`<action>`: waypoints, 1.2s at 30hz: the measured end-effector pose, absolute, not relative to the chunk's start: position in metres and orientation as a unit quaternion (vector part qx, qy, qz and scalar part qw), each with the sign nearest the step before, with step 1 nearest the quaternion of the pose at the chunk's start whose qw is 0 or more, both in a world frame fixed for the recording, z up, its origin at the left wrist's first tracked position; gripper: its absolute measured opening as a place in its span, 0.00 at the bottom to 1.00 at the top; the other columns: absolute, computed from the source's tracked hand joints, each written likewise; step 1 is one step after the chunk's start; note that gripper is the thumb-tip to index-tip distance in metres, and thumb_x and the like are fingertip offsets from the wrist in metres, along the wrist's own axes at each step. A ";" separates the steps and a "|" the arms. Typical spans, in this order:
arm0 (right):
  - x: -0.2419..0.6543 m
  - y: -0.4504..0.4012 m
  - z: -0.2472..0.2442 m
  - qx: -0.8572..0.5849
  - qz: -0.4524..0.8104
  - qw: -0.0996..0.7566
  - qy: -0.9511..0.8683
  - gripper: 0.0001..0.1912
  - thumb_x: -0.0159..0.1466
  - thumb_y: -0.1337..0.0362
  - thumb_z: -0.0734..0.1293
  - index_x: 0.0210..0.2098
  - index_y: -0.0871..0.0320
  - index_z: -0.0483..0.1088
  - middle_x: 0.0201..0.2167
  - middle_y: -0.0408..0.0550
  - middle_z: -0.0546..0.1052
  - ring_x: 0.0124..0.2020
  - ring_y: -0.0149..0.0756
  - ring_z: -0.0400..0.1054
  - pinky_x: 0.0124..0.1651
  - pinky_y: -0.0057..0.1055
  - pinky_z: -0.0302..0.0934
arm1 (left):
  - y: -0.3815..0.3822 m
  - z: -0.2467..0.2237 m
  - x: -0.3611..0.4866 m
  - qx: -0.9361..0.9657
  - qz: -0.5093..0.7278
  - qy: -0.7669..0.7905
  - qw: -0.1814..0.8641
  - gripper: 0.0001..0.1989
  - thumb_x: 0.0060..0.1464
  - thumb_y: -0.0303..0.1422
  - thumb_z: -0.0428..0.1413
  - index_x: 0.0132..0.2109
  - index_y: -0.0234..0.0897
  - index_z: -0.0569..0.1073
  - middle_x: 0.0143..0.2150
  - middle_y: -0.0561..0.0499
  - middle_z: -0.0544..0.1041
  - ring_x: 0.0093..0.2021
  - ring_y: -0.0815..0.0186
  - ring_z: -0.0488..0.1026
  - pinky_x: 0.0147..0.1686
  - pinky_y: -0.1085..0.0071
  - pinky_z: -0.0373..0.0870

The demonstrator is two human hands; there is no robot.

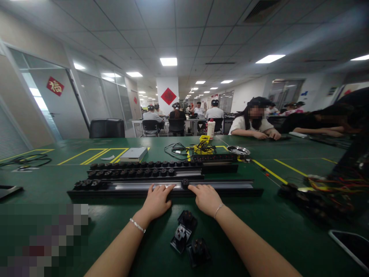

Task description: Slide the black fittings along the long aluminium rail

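A long black rail (131, 186) with a bright metal strip along its middle lies across the table in front of me. My left hand (156, 201) rests on the rail's near edge, fingers stretched over the strip. One round black socket module (185, 184) sits in the channel between my hands. My right hand (206, 197) reaches its index finger to the module's right side and appears to touch it; the other fingers lie over the rail. Several more round modules (95, 184) stand at the rail's left end. Nearer me, between my forearms, lie loose black square-based socket parts (198, 248).
Behind are further rails filled with round modules (138, 165). Farther back are a grey box (133, 154), black cables (178, 149), a metal dish (238, 150) and a bottle (211, 129). Wired parts (305, 200) and a phone (350, 246) lie right. People sit across the table.
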State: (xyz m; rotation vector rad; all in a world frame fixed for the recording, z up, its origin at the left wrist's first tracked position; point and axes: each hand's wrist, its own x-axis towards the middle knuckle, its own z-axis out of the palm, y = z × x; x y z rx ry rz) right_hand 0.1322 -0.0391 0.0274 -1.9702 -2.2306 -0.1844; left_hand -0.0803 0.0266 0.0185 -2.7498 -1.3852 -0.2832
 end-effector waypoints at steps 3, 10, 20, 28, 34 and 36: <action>0.136 -0.040 0.027 -0.658 -0.068 0.079 -0.746 0.26 0.59 0.70 0.55 0.56 0.47 0.61 0.41 0.48 0.73 0.43 0.38 0.64 0.45 0.35 0.49 | 0.027 0.018 -0.080 -0.890 -0.095 -0.446 0.026 0.30 0.51 0.35 0.48 0.61 0.50 0.55 0.49 0.49 0.70 0.54 0.59 0.63 0.60 0.52 0.39; 0.139 -0.041 0.027 -0.653 -0.073 0.084 -0.749 0.26 0.59 0.69 0.55 0.55 0.47 0.61 0.41 0.48 0.74 0.42 0.39 0.65 0.44 0.35 0.49 | 0.025 0.019 -0.080 -0.889 -0.093 -0.448 0.024 0.29 0.50 0.35 0.48 0.61 0.51 0.56 0.50 0.50 0.70 0.55 0.59 0.62 0.60 0.52 0.40; 0.152 -0.045 0.031 -0.672 -0.066 0.059 -0.735 0.26 0.59 0.70 0.54 0.56 0.48 0.61 0.40 0.49 0.74 0.42 0.39 0.65 0.44 0.34 0.50 | 0.024 0.023 -0.080 -0.889 -0.087 -0.450 0.019 0.30 0.50 0.35 0.48 0.61 0.51 0.55 0.50 0.49 0.70 0.54 0.59 0.63 0.60 0.52 0.40; 0.151 -0.044 0.031 -0.671 -0.064 0.066 -0.735 0.25 0.59 0.69 0.54 0.55 0.48 0.62 0.40 0.49 0.74 0.42 0.39 0.65 0.43 0.35 0.50 | 0.026 0.019 -0.081 -0.891 -0.104 -0.441 0.021 0.30 0.50 0.35 0.48 0.61 0.51 0.55 0.49 0.49 0.70 0.54 0.59 0.63 0.60 0.52 0.41; 0.153 -0.043 0.033 -0.668 -0.050 0.071 -0.739 0.25 0.59 0.70 0.54 0.55 0.48 0.62 0.40 0.48 0.74 0.42 0.38 0.66 0.43 0.34 0.51 | 0.028 0.017 -0.083 -0.893 -0.112 -0.435 0.023 0.30 0.50 0.35 0.48 0.61 0.51 0.56 0.48 0.50 0.70 0.53 0.59 0.64 0.59 0.51 0.42; 0.153 -0.043 0.034 -0.669 -0.047 0.070 -0.739 0.25 0.59 0.70 0.54 0.55 0.48 0.62 0.41 0.48 0.74 0.42 0.38 0.66 0.44 0.33 0.51 | 0.028 0.017 -0.082 -0.893 -0.110 -0.436 0.025 0.29 0.50 0.35 0.48 0.61 0.51 0.56 0.48 0.49 0.70 0.53 0.59 0.64 0.60 0.52 0.42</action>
